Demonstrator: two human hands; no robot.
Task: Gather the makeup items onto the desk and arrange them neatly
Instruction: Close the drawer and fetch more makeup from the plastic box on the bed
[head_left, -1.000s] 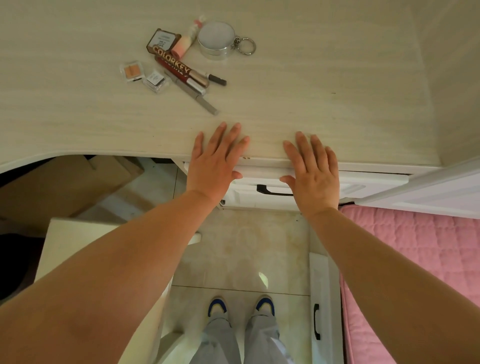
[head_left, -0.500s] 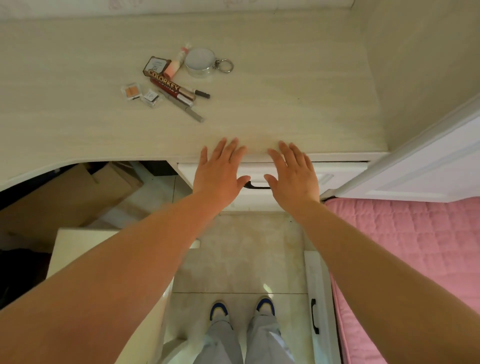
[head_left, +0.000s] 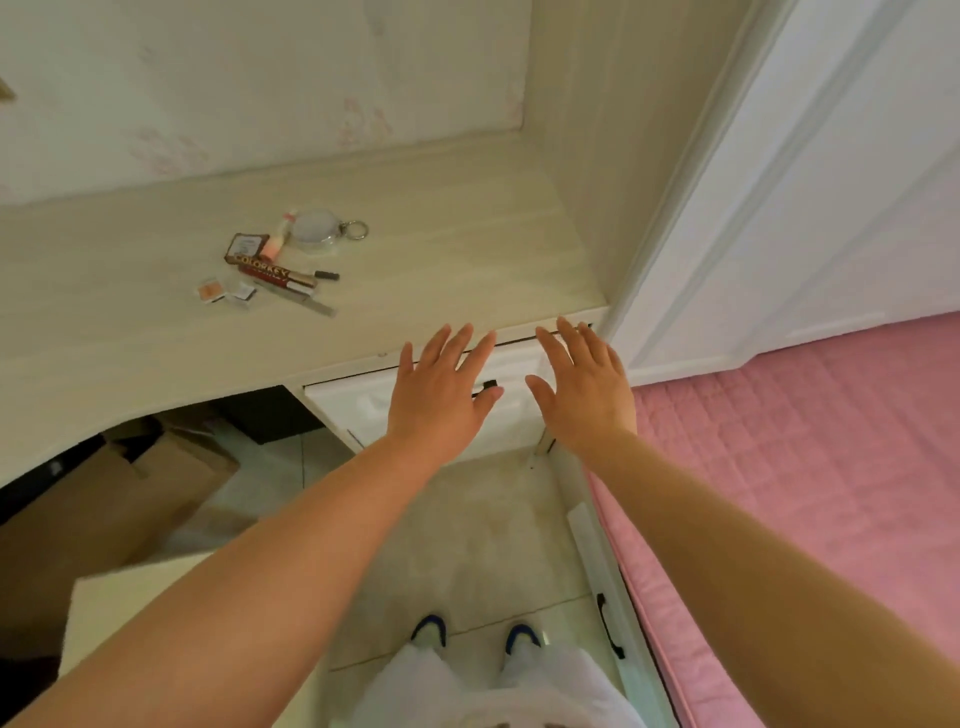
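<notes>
left hand (head_left: 441, 387): palm down, fingers straight and spread, holds nothing; hovers in front of the white drawer (head_left: 363, 402), fingertips at the desk's front edge; thumb overlaps the black drawer handle (head_left: 489, 385) in view, contact cannot tell
right hand (head_left: 584, 387): palm down, fingers straight, slightly spread, thumb out toward the left hand, holds nothing; fingertips near the desk's front right corner
arms: both bare forearms stretched forward, roughly parallel, hands side by side and apart
desk (head_left: 441, 249): light wood-grain top, curved front edge at left
bed cover (head_left: 805, 467): pink quilted, right of the right arm
cardboard box (head_left: 130, 483): under the desk, left
makeup items: clustered on the desk top, back left of both hands, well apart from them
round compact (head_left: 314, 231): key ring attached, at the far end of the cluster
brown case (head_left: 247, 245): beside a pink tube (head_left: 275, 244)
Colorkey tube (head_left: 272, 270): lies on its side, mid cluster
small pans (head_left: 212, 290): two, near end, just left of a grey stick (head_left: 306, 304)
</notes>
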